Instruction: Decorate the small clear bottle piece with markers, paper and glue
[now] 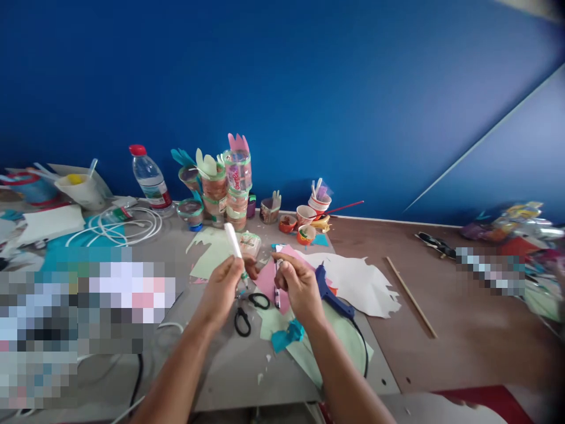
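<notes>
My left hand (223, 285) is closed around a white marker (233, 240), held slanted with its narrow end pointing down. The fingers of my right hand (300, 282) are pinched together; whatever small thing may be between them is hidden. Below the hands lie black-handled scissors (242, 323) and a sheet of pink paper (265, 280). A pen (277, 297) rests on that paper, near my right hand. Just right of this hand is a blue glue gun (331, 291), with a crumpled piece of blue paper (288, 335) closer to me.
Stacked decorated plastic cups (238, 176) and a water bottle (151, 182) stand along the blue wall. Paper cups (305, 215) hold small items. White paper (353, 277), a wooden stick (411, 297) and coiled white cable (145, 224) lie on the table (477, 330).
</notes>
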Available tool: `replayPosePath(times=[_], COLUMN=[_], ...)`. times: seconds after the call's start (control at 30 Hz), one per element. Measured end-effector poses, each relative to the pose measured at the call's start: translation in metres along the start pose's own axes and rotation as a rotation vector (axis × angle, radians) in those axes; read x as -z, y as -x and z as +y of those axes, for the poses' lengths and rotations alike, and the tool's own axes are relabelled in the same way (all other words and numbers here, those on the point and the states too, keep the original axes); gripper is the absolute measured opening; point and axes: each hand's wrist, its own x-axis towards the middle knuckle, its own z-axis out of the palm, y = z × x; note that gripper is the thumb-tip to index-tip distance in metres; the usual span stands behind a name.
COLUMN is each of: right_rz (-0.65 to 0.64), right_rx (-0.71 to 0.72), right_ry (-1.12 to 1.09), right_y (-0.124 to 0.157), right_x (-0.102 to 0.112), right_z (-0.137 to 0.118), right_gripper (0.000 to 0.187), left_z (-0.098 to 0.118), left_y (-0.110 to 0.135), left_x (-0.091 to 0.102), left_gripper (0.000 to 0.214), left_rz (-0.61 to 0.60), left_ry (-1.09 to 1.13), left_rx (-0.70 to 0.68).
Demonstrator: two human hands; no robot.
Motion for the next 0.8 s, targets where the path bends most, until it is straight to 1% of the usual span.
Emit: replayPosePath(times=[0.1, 0.2, 0.33, 0.43, 0.53, 0.67, 0.73, 0.8], right_rz=[-0.076, -0.123, -0.13, -0.151, -0.177, -0.293, -0.348, -0.375], right_rx=[-0.006, -0.006, -0.03, -0.046, -0.014, 0.048, 0.054, 0.057], right_ry=[-0.026, -0.047, 0.013, 0.033, 0.09, 0.266, 0.349, 0.4], right_y=[0.001, -0.001, -0.01, -0.014, -0.015, -0.014, -0.014, -0.013], right_x=[0.015, 0.026, 0.031, 0.032, 0.034, 0.04, 0.042, 0.042], right_z=[-0.017, -0.034, -0.047, -0.051, -0.054, -0.066, -0.074, -0.079], right_gripper=[0.036, 0.03, 0.017, 0.019, 0.019, 0.011, 0.01, 0.009], left_z=[-0.004, -0.006, -0.007, -0.008, -0.009, -0.009, -0.008, -0.006], left_y=[0.009, 0.017, 0.024, 0.027, 0.029, 0.029, 0.029, 0.03], left_x=[0.005, 0.004, -0.002, -0.006, -0.005, -0.002, -0.003, -0.005], left_gripper=[0.031, 0.027, 0.021, 0.022, 0.022, 0.019, 0.022, 0.027], left_rz=[-0.045, -0.091, -0.122, -0.136, -0.16, -0.176, -0.205, -0.23], left_ry=[-0.285, -0.424, -0.452, -0.48, -0.525, -0.571, -0.628, -0.693], left_rx=[0.04, 0.01, -0.04, -0.034, -0.069, -0.122, -0.146, -0.181])
